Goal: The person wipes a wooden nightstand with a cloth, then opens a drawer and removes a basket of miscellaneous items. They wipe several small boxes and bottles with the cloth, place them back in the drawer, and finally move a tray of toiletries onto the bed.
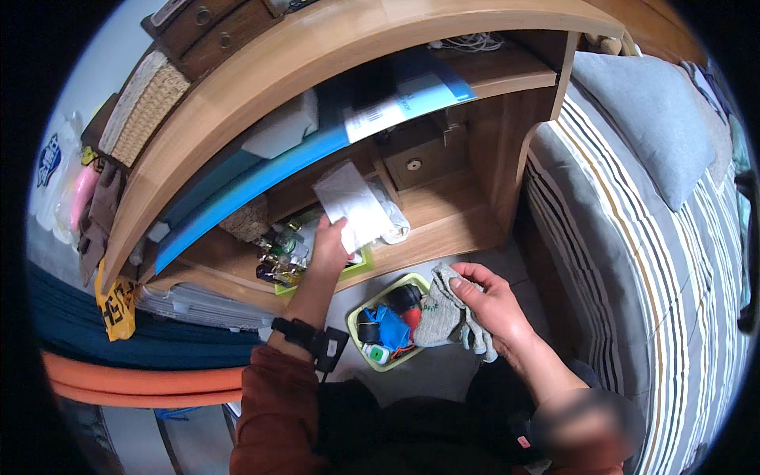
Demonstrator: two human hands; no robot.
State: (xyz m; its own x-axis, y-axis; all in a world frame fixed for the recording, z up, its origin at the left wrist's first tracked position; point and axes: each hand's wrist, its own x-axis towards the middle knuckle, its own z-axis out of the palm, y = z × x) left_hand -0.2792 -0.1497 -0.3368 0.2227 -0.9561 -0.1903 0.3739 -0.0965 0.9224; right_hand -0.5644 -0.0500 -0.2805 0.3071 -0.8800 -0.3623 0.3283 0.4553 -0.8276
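Observation:
My left hand [331,243] holds a flat white packet or folded sheet [353,205] over the lower shelf of a wooden desk unit. Beneath that wrist lies a lime-green tray [356,268] with several small glass bottles [288,255] in it. Grey knitted gloves [442,314] hang from my right hand [487,297], pinched between thumb and fingers. They partly cover the right side of a pale green basket [385,367] on the floor, which holds a blue cloth-like item [392,328], a red and black object [409,303] and other small things.
A blue board or folder [249,205] juts from the upper shelf [516,84]. Further down, a crumpled clear plastic bag [394,224] touches the white item. To the right stands a bed with striped bedding [617,237] and a blue-grey pillow [653,124]. An orange padded edge [148,386] runs at lower left.

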